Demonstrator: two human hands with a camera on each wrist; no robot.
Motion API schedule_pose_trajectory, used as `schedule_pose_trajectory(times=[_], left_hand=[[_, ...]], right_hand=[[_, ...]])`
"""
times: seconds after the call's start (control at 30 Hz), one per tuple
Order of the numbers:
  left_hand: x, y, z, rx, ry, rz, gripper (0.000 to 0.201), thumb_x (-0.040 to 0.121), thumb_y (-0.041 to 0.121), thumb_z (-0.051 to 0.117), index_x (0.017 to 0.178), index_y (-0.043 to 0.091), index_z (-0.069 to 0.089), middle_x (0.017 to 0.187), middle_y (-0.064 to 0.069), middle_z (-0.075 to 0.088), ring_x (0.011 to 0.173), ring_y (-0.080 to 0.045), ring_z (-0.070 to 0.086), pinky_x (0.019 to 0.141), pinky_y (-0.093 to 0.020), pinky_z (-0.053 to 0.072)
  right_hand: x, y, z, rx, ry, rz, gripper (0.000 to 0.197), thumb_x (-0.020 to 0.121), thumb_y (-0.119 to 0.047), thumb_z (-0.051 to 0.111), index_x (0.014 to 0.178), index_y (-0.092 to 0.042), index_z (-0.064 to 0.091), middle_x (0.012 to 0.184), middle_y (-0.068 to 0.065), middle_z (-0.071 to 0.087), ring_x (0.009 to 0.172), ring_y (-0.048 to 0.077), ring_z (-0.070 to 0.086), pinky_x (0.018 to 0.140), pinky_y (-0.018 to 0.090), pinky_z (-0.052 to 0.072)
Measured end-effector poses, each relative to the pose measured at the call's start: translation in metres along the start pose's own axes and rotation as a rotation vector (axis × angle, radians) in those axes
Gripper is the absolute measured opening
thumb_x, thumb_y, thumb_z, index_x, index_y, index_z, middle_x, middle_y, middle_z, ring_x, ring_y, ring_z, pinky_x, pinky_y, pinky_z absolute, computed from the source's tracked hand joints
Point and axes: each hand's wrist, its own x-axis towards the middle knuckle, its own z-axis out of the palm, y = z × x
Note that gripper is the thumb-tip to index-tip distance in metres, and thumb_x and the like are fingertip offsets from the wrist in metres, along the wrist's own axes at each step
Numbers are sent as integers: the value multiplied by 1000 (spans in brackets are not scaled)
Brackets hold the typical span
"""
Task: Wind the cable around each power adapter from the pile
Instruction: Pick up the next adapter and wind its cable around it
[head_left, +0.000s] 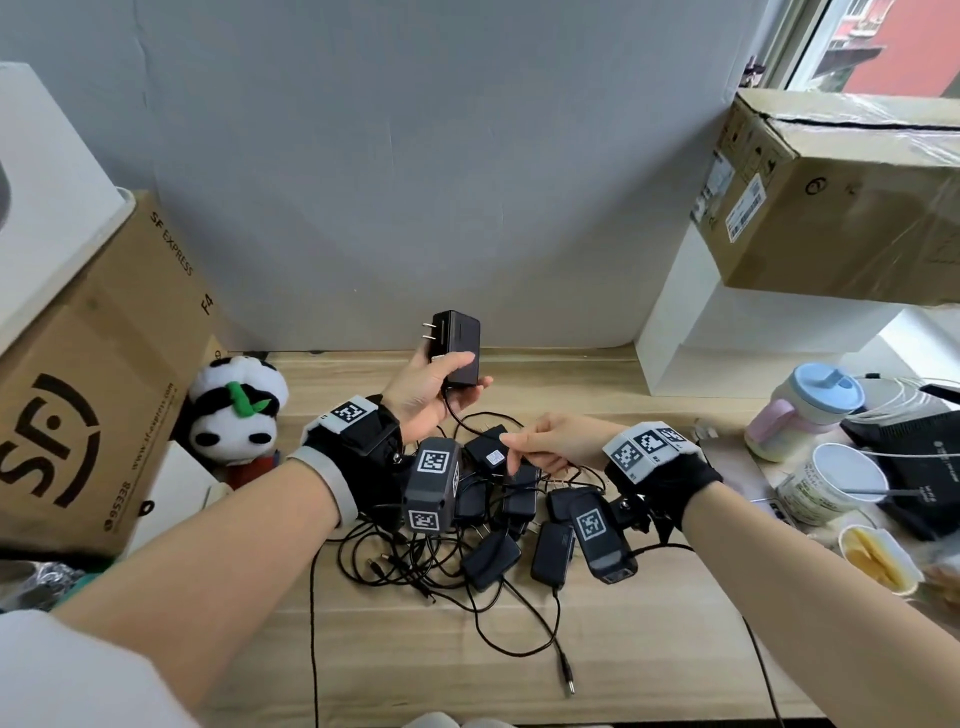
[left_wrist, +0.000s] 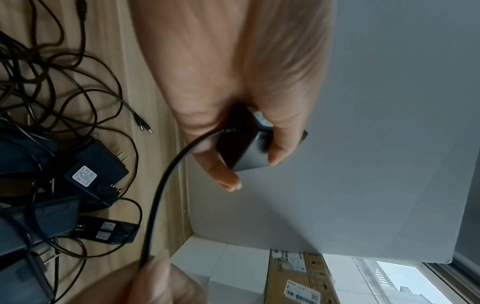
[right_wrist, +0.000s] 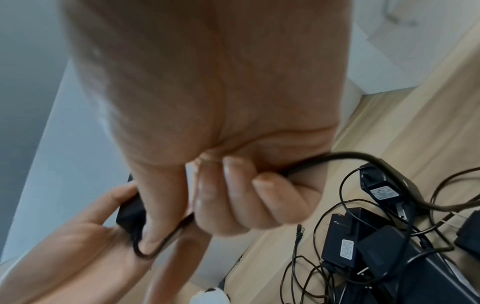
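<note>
Left hand (head_left: 423, 395) raised above the pile (head_left: 498, 514), gripping one black adapter (head_left: 458, 344) upright, prongs to the left, thumb across the front, fingers behind. Cable (head_left: 457, 415) hanging from the bottom of the adapter, curving down to the right hand (head_left: 550, 444). Right hand just above the pile, fingers curled round this cable, pinching it. Remaining adapters in a tangled pile with loose cables on the wooden table (head_left: 649, 639). Left of the pile, a panda toy (head_left: 236, 410) and a brown box (head_left: 98, 384). Right of the pile, a cup (head_left: 802, 410) with blue lid.
</note>
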Motion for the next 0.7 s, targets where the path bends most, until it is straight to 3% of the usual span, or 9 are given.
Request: schedule_pose_trajectory(times=[0.1,0.2,0.27,0.37,0.5,0.6,0.7], left_hand=[[0,5,-6,-3,-39,-87,23,87,16,63,106,13,51,93,-12,57,73,-20,59,52,-17,49],[-4,5,-7,10,-94,-153,50,80,47,60,113,10,52,94,-14,61,74,-18,57,54,-17,49],[-5,3,-6,-15,-137,-185,59,75,54,57,114,10,52,94,-15,61,74,-19,56,53,-18,49],[-6,0,-5,-19,-169,-210,53,74,53,59,107,12,52,86,-11,58,73,-19,55,50,-18,46],[-8,3,-8,164,-201,-258,28,77,31,59,90,10,47,77,-8,50,67,-18,48,48,-22,37],[-8,2,-6,234,-165,-283,19,88,25,58,84,9,48,71,-7,48,61,-16,48,47,-21,43],[-6,-1,-5,280,-126,-215,21,90,26,60,79,10,50,68,-6,46,54,-14,52,56,-23,52]], right_hand=[[0,8,-9,25,96,46,36,97,-35,44,69,-15,55,42,-12,29,38,5,25,44,18,23],[-1,15,-11,39,117,89,37,95,-37,47,66,-16,53,42,-12,30,38,6,24,42,17,23],[0,16,-8,31,110,115,37,95,-38,48,66,-16,52,41,-12,29,38,6,24,41,16,23],[3,17,-3,39,112,146,37,94,-39,49,66,-15,50,41,-12,30,37,6,25,39,14,24],[7,17,-1,83,110,157,37,94,-39,49,67,-15,47,41,-11,29,36,6,24,38,15,23],[10,16,-1,147,102,146,36,96,-35,46,68,-14,46,40,-11,28,35,5,22,38,15,21],[12,16,-3,247,135,139,33,97,-33,45,72,-13,47,40,-12,28,33,3,22,37,15,21]])
